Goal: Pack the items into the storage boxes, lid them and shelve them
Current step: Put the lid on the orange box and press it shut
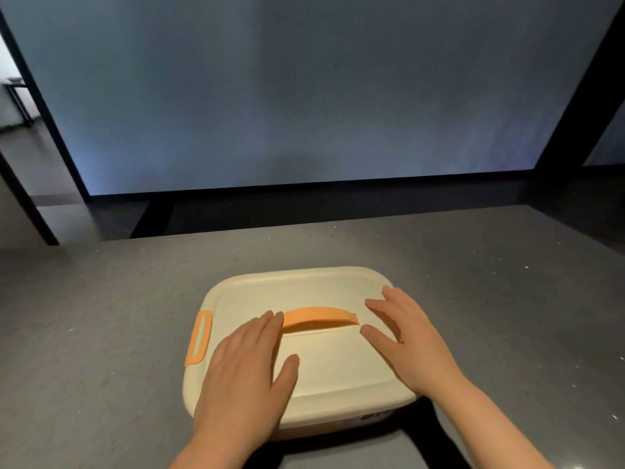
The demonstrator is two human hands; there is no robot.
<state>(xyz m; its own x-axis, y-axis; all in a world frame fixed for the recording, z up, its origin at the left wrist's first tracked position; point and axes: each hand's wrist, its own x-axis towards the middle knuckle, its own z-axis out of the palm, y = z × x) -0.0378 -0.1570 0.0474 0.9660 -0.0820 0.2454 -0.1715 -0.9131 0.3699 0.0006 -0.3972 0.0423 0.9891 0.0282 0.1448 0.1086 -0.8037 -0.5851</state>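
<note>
Pressing, seemingly: flat left hand (pixel 241 363), right hand (pixel 406 336), lid (pixel 324 360).

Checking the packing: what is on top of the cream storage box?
Its lid with an orange handle, and the left hand and right hand flat on it. Contents are hidden.

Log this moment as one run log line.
stage: lidding | left hand: flat on lid | right hand: flat on lid | clasp: visible, left side

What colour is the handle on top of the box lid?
The handle is orange, on a cream lid; the head view shows it best.
</note>
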